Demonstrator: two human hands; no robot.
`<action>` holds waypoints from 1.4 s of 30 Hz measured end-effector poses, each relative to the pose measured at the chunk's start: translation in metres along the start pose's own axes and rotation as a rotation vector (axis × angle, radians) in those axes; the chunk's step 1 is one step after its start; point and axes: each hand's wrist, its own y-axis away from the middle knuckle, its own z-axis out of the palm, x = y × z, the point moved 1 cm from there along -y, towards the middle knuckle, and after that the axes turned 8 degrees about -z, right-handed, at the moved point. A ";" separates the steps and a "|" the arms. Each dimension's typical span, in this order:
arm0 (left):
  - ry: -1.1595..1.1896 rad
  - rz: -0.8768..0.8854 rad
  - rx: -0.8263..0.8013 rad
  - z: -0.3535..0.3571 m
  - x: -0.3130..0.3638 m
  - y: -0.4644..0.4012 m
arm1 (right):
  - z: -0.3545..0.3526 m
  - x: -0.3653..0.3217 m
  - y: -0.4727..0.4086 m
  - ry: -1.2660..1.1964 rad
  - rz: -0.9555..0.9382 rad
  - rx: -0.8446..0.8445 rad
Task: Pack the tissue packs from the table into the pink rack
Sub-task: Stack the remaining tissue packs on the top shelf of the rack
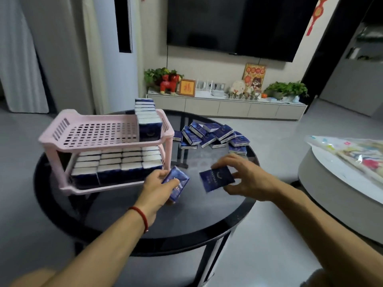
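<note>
Left hand (154,188) fingers clamp one blue tissue pack (177,183); right hand (246,177) fingers clamp another pack (215,180), both beside the pink rack (62,131).

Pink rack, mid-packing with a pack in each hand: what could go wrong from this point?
1. The top-shelf row stands on edge along the right wall of the pink rack; a nudge could topple it.
2. The lower shelf looks full, so forcing packs in there may jam.
3. The loose pile lies near the table's far edge; packs might slide off.
</note>
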 end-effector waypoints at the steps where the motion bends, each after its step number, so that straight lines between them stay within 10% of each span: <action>1: 0.030 -0.023 -0.016 -0.004 0.001 0.002 | 0.003 -0.017 -0.006 0.012 -0.045 -0.037; 7: 0.135 -0.090 -0.311 -0.022 0.003 0.012 | 0.041 -0.063 -0.042 0.055 -0.197 -0.057; 15: 0.091 0.102 -0.124 -0.060 -0.022 -0.002 | 0.065 -0.055 -0.071 -0.355 -0.099 -0.122; 23: -0.520 0.362 0.063 -0.073 -0.040 0.007 | 0.084 -0.053 -0.085 -0.186 -0.253 0.007; 33: -0.598 0.528 0.142 -0.068 -0.018 0.023 | 0.083 -0.056 -0.089 -0.189 -0.221 -0.015; 42: -0.367 0.618 0.250 -0.122 0.071 0.057 | 0.052 -0.095 -0.091 -0.295 -0.217 0.655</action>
